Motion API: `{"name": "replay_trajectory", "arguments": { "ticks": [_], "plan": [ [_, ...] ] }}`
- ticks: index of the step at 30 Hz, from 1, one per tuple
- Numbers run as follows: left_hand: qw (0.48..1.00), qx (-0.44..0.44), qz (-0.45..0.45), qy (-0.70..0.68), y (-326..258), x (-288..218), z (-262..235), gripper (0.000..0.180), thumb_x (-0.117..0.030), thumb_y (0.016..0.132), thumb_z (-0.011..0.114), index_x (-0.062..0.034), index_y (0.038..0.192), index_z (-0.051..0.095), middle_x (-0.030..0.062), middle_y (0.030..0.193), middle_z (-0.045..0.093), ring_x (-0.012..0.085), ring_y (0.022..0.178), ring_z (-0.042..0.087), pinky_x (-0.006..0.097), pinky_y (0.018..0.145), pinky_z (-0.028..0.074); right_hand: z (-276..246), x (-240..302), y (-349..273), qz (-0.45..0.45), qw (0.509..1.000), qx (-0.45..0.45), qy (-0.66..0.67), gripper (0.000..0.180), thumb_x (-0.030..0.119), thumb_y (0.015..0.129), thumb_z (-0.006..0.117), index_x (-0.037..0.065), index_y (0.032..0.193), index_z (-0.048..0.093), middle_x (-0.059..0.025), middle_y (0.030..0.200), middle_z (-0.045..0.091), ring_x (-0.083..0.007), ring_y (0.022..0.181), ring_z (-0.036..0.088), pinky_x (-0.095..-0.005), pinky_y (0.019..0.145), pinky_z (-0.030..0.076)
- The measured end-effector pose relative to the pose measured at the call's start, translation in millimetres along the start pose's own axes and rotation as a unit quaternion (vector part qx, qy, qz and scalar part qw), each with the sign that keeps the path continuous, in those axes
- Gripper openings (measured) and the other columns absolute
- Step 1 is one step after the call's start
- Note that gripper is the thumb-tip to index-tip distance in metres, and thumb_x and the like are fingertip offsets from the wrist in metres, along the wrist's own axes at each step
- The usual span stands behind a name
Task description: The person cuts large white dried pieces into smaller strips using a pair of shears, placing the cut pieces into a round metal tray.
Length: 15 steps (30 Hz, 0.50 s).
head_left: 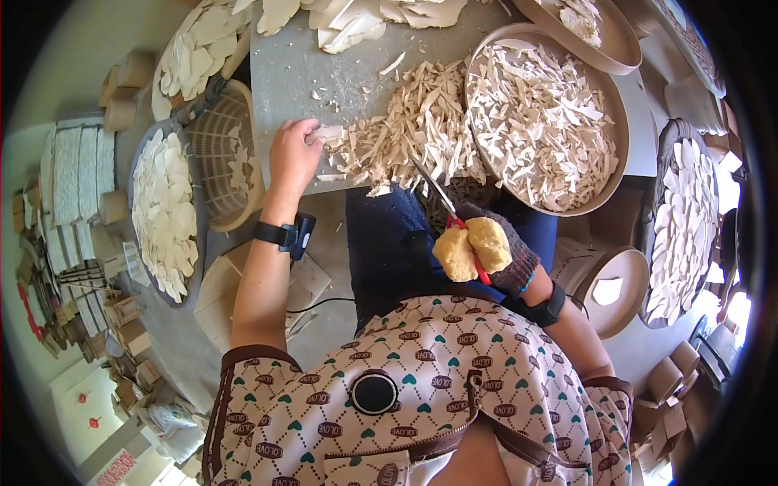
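My left hand (295, 155) is bare and closed at the fingertips on a small cream-coloured flat piece (328, 133). It is held over the table's near edge, beside a heap of cut pale strips (429, 121). My right hand (512, 257) wears a dark knitted glove and grips scissors (455, 220) with red handles. Thick yellow foam (455, 253) wraps those handles and hides part of my fingers. The scissor blades point up and left toward the near side of the heap; exactly how far apart they stand is hard to see.
A round tray (620, 154) full of cut strips stands right of the heap, with another tray (620, 57) behind it. Large pale slices (348, 24) lie at the table's far side. At left are a plastic basket (212, 174) and a tray of slices (164, 215); another slice-filled tray (683, 231) is at right.
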<state>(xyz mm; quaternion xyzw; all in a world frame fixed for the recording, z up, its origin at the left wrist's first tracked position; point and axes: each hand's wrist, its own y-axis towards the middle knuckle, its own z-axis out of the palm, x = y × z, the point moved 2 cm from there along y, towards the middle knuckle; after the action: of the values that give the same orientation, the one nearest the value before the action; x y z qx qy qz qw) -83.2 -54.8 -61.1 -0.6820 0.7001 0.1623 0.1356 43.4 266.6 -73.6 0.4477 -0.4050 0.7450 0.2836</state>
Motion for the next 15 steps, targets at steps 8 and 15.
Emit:
{"name": "replay_trajectory", "arguments": {
  "ticks": [8,15],
  "plan": [
    [0.975,0.084,-0.076,-0.192,-4,-12,-16,0.016,-0.007,0.074,0.067,-0.0005,0.087,0.058,0.0057,0.079,0.062,0.0125,0.068,0.06,0.024,0.063,0.048,12,3,-2,-0.066,0.987,0.027,-0.145,0.027,0.02,0.073,0.065,0.005,0.093,0.056,-0.0088,0.082,0.061,-0.0214,0.075,0.06,-0.0322,0.068,0.047],
    [0.809,0.188,-0.133,-0.541,-35,-103,-15,0.016,-0.003,0.083,0.058,0.0006,0.098,0.055,0.0094,0.083,0.063,0.0148,0.07,0.063,0.023,0.063,0.051,31,6,21,-0.056,0.926,0.067,0.367,0.024,0.016,0.089,0.053,-0.003,0.103,0.056,-0.0103,0.1,0.062,-0.0158,0.091,0.06,-0.0281,0.081,0.049]
  ]
}}
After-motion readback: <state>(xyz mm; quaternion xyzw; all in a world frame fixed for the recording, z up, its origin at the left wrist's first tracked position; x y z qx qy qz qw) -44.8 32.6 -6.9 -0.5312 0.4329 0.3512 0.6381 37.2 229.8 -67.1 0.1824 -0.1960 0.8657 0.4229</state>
